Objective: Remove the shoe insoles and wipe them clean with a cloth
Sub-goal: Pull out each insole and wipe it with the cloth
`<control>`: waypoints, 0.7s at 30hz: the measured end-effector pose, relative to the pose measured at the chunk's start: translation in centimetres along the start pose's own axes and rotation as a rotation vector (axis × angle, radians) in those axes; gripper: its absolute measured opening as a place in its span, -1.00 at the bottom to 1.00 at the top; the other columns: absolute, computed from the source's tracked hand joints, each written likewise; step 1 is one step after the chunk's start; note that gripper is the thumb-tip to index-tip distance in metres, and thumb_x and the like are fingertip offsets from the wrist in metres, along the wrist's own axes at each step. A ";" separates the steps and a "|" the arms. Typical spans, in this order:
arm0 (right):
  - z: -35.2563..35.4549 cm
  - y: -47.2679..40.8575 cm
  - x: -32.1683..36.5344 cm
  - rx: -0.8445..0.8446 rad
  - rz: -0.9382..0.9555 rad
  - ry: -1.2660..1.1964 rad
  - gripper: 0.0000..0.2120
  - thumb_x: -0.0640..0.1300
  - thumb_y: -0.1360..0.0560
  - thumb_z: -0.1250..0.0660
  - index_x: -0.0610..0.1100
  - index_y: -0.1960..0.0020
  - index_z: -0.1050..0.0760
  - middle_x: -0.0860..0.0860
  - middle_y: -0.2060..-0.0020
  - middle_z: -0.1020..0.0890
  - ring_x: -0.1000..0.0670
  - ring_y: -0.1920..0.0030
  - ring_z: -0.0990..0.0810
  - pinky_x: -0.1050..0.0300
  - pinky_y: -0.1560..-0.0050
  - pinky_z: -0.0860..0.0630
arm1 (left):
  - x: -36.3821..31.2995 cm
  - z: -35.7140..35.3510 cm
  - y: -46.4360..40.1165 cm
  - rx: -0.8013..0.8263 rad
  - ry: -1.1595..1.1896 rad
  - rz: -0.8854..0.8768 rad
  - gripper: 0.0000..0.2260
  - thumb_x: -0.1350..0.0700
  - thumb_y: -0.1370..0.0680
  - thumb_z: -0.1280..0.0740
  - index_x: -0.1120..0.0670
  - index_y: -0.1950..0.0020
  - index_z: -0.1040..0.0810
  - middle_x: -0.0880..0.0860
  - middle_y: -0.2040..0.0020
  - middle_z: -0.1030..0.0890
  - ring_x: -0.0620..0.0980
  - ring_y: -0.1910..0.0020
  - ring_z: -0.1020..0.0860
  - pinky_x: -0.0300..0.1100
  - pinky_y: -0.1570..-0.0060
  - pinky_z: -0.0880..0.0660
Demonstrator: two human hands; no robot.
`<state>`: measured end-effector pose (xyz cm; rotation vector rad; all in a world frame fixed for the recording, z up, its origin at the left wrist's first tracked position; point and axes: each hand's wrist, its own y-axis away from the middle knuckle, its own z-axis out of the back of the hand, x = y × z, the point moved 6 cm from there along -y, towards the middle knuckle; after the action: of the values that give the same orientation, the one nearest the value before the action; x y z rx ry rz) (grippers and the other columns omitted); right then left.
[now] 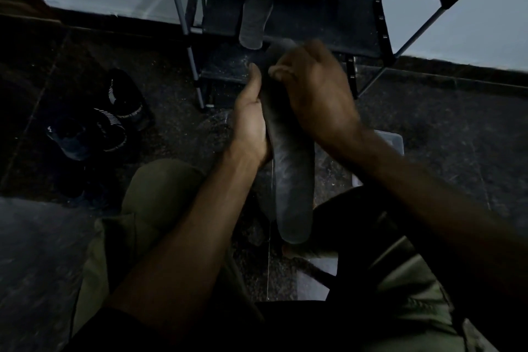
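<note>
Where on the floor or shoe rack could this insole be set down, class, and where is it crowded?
Free: the shelf right of the grey insole, and the dark floor right of the rack's leg. Crowded: the floor at left, where the shoes lie, and the middle, where left hand and right hand hold the dark insole.

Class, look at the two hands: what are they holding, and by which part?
A dark insole. The left hand holds its left edge near the middle; the right hand is curled over its far end, cloth not discernible.
</note>
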<state>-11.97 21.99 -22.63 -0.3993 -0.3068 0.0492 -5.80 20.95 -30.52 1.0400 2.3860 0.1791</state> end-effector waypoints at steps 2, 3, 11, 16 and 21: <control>-0.1 -1.7 -1.3 -0.035 -0.049 0.025 -0.80 -0.15 -0.57 -0.27 -0.27 -0.05 -0.56 -0.22 0.00 -0.55 -0.16 0.07 -0.54 0.00 0.09 -0.52 | -0.2 -0.2 0.2 -0.028 -0.047 -0.015 -0.44 -0.18 -0.66 -0.02 0.18 -0.03 -0.67 0.20 -0.01 -0.67 0.11 0.02 -0.66 -0.06 -0.03 -0.59; -0.1 -2.1 -1.6 -0.049 -0.063 0.035 -0.81 -0.15 -0.57 -0.28 -0.27 -0.04 -0.56 -0.22 0.01 -0.55 -0.15 0.08 -0.53 0.01 0.11 -0.52 | -0.2 -0.2 0.2 -0.034 -0.060 -0.020 -0.45 -0.17 -0.66 -0.02 0.17 -0.03 -0.66 0.19 0.02 -0.68 0.10 0.05 -0.67 -0.07 0.00 -0.60; -0.5 2.2 0.1 0.069 0.086 0.039 -0.74 -0.11 -0.57 -0.19 -0.25 0.00 -0.58 -0.20 0.05 -0.56 -0.17 0.11 -0.54 -0.04 0.13 -0.53 | 0.0 -0.4 0.2 0.033 0.014 0.045 -0.39 -0.22 -0.65 0.04 0.24 -0.33 -0.45 0.17 -0.30 -0.54 0.08 -0.29 -0.51 -0.05 -0.34 -0.39; 0.9 -2.4 -3.0 -0.029 0.003 0.164 -0.76 -0.12 -0.58 -0.23 -0.29 -0.06 -0.54 -0.24 0.00 -0.55 -0.20 0.07 -0.52 0.04 0.17 -0.41 | 0.4 -1.0 0.2 0.000 -0.024 0.013 -0.42 -0.17 -0.66 0.00 0.17 0.03 -0.70 0.16 0.03 -0.68 0.07 0.04 -0.67 -0.10 0.00 -0.59; 0.2 -0.9 -2.2 -0.038 0.047 0.191 -0.82 -0.19 -0.56 -0.25 -0.29 -0.01 -0.55 -0.23 0.06 -0.56 -0.20 0.15 -0.52 -0.01 0.23 -0.46 | 0.0 -0.6 0.2 -0.004 -0.010 0.006 -0.44 -0.18 -0.66 -0.01 0.19 -0.02 -0.66 0.17 0.03 -0.68 0.08 0.04 -0.66 -0.10 -0.04 -0.58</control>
<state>-14.14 21.02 -22.71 -0.4450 -0.1101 0.0508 -5.96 21.11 -29.92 1.0443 2.3730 0.1799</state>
